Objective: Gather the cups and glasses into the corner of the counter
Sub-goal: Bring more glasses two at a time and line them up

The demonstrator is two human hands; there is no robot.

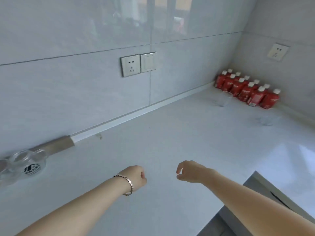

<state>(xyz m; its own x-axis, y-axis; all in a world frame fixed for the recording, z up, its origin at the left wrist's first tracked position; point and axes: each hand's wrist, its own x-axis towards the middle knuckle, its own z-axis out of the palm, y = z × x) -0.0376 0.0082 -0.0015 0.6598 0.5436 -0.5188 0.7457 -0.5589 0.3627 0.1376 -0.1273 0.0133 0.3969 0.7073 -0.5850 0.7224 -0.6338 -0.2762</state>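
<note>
Head, glasses [25, 163] left of left hand [134, 176] (apart)

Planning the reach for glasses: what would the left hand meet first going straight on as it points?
Bare counter first; then probably the low glass by the red cartons, depth unclear.

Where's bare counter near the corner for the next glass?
Bare: the counter between the clear glass beside the red bottles and the second glass; also the wide middle ahead of the left hand and right hand. Crowded: the corner wall, lined with those bottles.
</note>
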